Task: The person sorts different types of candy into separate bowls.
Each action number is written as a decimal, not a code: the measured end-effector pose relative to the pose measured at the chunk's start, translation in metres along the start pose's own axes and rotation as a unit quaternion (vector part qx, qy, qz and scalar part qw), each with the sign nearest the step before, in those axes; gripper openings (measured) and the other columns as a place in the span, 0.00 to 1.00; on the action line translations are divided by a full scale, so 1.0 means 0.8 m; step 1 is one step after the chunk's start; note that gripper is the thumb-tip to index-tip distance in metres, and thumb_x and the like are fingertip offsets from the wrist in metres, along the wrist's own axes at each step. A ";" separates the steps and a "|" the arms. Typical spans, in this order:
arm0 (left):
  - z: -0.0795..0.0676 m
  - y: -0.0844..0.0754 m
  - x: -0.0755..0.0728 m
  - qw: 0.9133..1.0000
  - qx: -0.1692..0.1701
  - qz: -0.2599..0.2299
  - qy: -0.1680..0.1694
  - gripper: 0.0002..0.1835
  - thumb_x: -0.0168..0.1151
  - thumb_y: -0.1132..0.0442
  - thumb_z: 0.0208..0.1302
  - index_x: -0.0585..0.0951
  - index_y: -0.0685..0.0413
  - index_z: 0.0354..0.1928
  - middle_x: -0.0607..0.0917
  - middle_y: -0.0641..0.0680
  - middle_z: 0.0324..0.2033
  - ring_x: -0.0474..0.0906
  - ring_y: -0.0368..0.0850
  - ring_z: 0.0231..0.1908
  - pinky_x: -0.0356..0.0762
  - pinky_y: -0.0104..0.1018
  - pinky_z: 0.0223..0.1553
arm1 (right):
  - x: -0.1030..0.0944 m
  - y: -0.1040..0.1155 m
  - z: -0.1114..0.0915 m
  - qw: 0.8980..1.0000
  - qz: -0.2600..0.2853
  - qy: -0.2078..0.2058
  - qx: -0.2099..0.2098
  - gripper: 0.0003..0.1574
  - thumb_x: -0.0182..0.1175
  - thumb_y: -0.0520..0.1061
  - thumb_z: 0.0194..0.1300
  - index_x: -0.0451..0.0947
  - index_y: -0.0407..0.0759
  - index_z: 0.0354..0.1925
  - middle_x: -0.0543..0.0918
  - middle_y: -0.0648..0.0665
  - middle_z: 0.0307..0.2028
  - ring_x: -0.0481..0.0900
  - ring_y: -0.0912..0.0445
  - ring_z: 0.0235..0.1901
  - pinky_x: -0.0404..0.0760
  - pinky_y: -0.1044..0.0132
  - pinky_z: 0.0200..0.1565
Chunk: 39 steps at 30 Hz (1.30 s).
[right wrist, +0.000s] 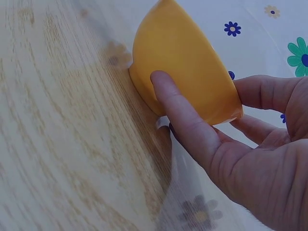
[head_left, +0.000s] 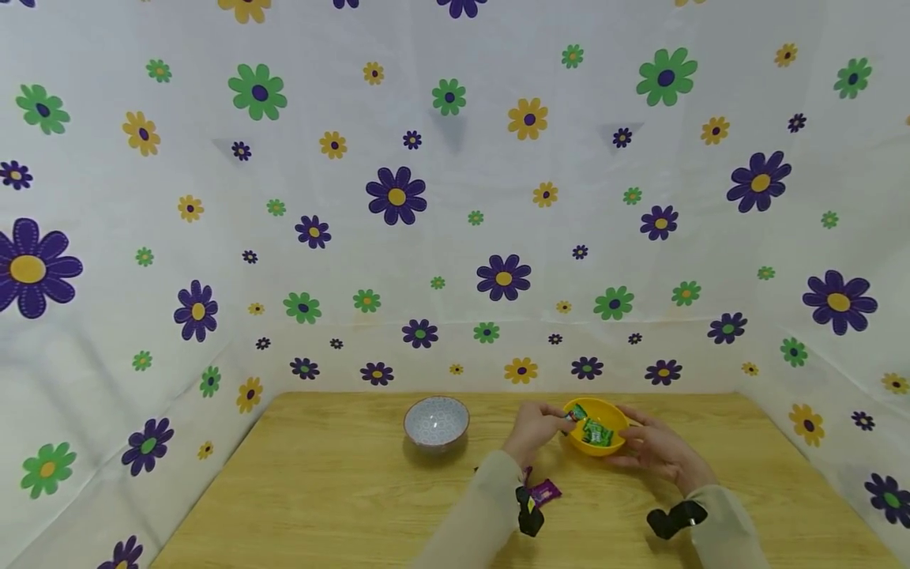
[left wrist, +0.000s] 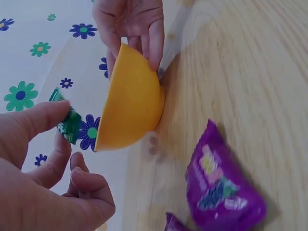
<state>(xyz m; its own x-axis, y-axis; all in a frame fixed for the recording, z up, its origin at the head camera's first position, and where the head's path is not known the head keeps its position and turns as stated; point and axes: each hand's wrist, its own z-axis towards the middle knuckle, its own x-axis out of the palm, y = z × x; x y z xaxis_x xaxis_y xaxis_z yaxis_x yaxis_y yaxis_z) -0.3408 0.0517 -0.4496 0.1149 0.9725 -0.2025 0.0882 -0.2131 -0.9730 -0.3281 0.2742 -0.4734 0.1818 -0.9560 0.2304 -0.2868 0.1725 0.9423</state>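
Observation:
A small green wrapped candy is pinched between the fingers of my left hand, just beside and above the rim of a yellow bowl. More green wrapped candies lie inside that bowl. My right hand holds the bowl from its right side; in the right wrist view one finger presses low on the outer wall. Below my left wrist, a purple wrapped candy lies on the table. Part of another purple wrapper shows beside it, mostly hidden by the forearm.
A patterned white bowl with a reddish rim stands left of my hands, near the back of the wooden table. Flower-printed white sheeting rises behind the table and along both sides.

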 end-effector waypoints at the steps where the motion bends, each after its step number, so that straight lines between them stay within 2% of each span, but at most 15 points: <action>1: 0.000 -0.001 0.004 1.000 -0.010 -0.004 -0.010 0.09 0.73 0.62 0.54 0.82 0.56 0.33 0.81 0.52 0.39 0.75 0.48 0.43 0.73 0.53 0.56 | 0.000 0.000 0.000 1.000 -0.002 0.001 -0.001 0.44 0.41 0.32 0.72 0.33 0.41 0.78 0.35 0.27 0.75 0.48 0.30 0.71 0.76 0.42 0.56; 4: 0.001 -0.001 0.016 0.998 -0.034 -0.017 -0.040 0.11 0.74 0.60 0.54 0.80 0.55 0.32 0.80 0.51 0.38 0.74 0.48 0.42 0.75 0.48 0.52 | 0.000 -0.001 0.001 1.000 -0.004 0.003 -0.001 0.44 0.41 0.32 0.72 0.34 0.41 0.78 0.35 0.27 0.75 0.49 0.30 0.71 0.77 0.42 0.56; 7: 0.004 0.001 0.026 0.997 -0.043 -0.030 -0.060 0.11 0.74 0.60 0.54 0.80 0.56 0.31 0.80 0.52 0.37 0.74 0.47 0.40 0.77 0.45 0.50 | 0.001 -0.002 0.001 1.000 -0.005 0.005 0.001 0.44 0.42 0.32 0.72 0.34 0.41 0.78 0.36 0.27 0.75 0.50 0.30 0.71 0.77 0.42 0.56; 11: 0.007 0.003 0.030 0.995 -0.041 -0.040 -0.079 0.11 0.73 0.59 0.56 0.80 0.56 0.30 0.80 0.52 0.36 0.74 0.46 0.38 0.78 0.41 0.47 | 0.004 0.000 0.003 1.000 -0.008 0.007 0.000 0.44 0.43 0.32 0.72 0.34 0.41 0.78 0.37 0.26 0.75 0.52 0.30 0.71 0.77 0.43 0.56; 16: 0.012 0.005 0.026 0.995 -0.023 -0.030 -0.097 0.09 0.70 0.59 0.60 0.81 0.56 0.35 0.81 0.52 0.37 0.75 0.45 0.37 0.79 0.39 0.43 | 0.010 0.003 0.006 1.000 -0.012 0.014 -0.002 0.43 0.42 0.32 0.72 0.35 0.41 0.78 0.37 0.27 0.75 0.55 0.32 0.69 0.77 0.43 0.56; 22: 0.012 0.007 0.015 0.996 -0.013 -0.021 -0.084 0.07 0.66 0.59 0.64 0.80 0.54 0.37 0.80 0.52 0.37 0.74 0.44 0.36 0.76 0.34 0.37 | 0.012 0.005 0.006 1.000 -0.013 0.011 -0.001 0.43 0.41 0.32 0.73 0.35 0.41 0.78 0.38 0.26 0.74 0.58 0.34 0.67 0.78 0.43 0.55; 29: 0.004 0.003 0.005 0.998 -0.006 -0.016 -0.058 0.05 0.64 0.58 0.66 0.81 0.51 0.38 0.79 0.50 0.36 0.72 0.44 0.36 0.72 0.34 0.37 | 0.006 0.006 0.002 1.000 -0.010 0.019 -0.001 0.44 0.41 0.33 0.73 0.32 0.42 0.78 0.34 0.26 0.74 0.49 0.31 0.71 0.76 0.44 0.57; 33: -0.005 0.005 -0.002 0.999 0.029 -0.007 -0.039 0.06 0.64 0.57 0.66 0.82 0.51 0.38 0.79 0.49 0.35 0.72 0.43 0.34 0.70 0.33 0.33 | 0.000 0.003 -0.002 1.000 -0.006 0.002 0.005 0.43 0.41 0.33 0.74 0.33 0.43 0.78 0.35 0.26 0.75 0.58 0.34 0.68 0.77 0.44 0.57; 37: -0.013 0.010 -0.016 0.997 0.064 0.002 -0.045 0.06 0.64 0.58 0.66 0.83 0.52 0.39 0.80 0.49 0.35 0.71 0.41 0.32 0.69 0.31 0.30 | -0.001 0.000 -0.002 1.000 0.000 -0.007 0.010 0.43 0.44 0.34 0.74 0.36 0.45 0.78 0.37 0.28 0.75 0.63 0.37 0.66 0.77 0.44 0.57; 39: -0.016 0.012 -0.025 0.997 0.061 0.000 -0.046 0.06 0.64 0.58 0.66 0.83 0.52 0.39 0.80 0.49 0.34 0.71 0.41 0.32 0.69 0.31 0.30 | 0.000 -0.002 -0.002 1.000 -0.002 -0.006 0.010 0.44 0.45 0.34 0.74 0.36 0.45 0.78 0.36 0.28 0.75 0.62 0.37 0.66 0.77 0.44 0.57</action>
<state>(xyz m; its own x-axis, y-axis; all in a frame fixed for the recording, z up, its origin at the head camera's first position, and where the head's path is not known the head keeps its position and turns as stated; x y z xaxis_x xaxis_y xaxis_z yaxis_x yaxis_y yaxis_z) -0.3295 0.0290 -0.4534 0.0224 0.9780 -0.2072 -0.0345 -0.2064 -0.9779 -0.3261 0.2746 -0.4746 0.1709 -0.9597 0.2230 -0.3051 0.1636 0.9382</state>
